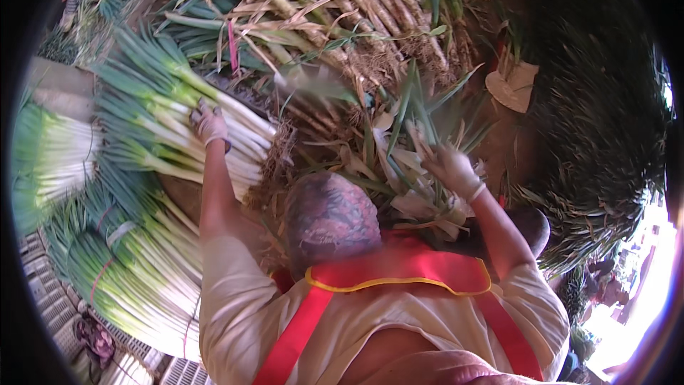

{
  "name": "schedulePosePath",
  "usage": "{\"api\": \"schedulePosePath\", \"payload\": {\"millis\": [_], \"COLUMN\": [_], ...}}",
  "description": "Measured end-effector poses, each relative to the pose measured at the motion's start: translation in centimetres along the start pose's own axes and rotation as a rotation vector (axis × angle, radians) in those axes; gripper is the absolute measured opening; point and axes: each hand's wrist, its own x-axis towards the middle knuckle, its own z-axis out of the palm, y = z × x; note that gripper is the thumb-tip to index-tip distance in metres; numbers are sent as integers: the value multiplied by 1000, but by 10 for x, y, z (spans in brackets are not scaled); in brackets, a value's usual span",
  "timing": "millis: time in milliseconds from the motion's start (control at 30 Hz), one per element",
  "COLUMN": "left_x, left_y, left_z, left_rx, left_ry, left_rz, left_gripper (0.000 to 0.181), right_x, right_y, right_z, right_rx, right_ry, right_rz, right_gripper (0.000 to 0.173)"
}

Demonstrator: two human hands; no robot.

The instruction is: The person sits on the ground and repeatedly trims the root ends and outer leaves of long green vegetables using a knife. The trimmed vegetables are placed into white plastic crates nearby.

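My left hand (211,125), in a pale glove with dark-stained fingertips, rests on a pile of peeled long green onions (230,141). Their white stalks point right, ending in brown roots (275,166); whether the fingers grip a stalk cannot be told. My right hand (451,168), also gloved and blurred, is over a heap of stripped leaves and pale skins (409,171). Its fingers look stretched out, with no stalk visible in them. Beyond both hands lie unpeeled green onions (368,5) with soil-stained stalks and dry leaves. A blurred pale green strip (320,85) shows between the hands.
Tied bundles of clean green onions (144,278) lie at the left, near plastic crates (45,278). Another bundle (67,155) is farther left. A dark mass of green leaves (593,91) rises at the right. A padded knee (331,219) is below my hands.
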Motion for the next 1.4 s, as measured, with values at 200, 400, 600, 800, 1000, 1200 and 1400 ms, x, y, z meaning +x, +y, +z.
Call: {"api": "schedulePosePath", "payload": {"millis": [200,400,600,800,1000,1200,1400], "left_x": [-30,3,-14,-90,-140,-181,-185], "left_y": [-23,-26,15,230,359,379,390], "left_z": [-5,-44,-97,-272,-327,-289,-276], "left_rx": [10,-560,-1198,-1383,-1929,-2172,-1967], "left_ry": [13,-240,-284,-831,-1076,-1231,-1085], "left_rz": [-45,-139,-67,307,39,133,309], "left_gripper": [62,66,48,66,64,61,49], "right_x": [168,252,93,-63,-105,-35,25], "right_y": [15,92,-9,-65,-64,-74,-91], "right_z": [-45,-49,-119,-102,-37,-106,-149], "right_rx": [-175,201,881,1634,1341,1061,1425], "right_ry": [733,225,122,-32,-98,573,514], "right_rz": [69,137,-328,-117,-84,-339,-346], "right_gripper": [46,48,31,38,43,35,35]}}
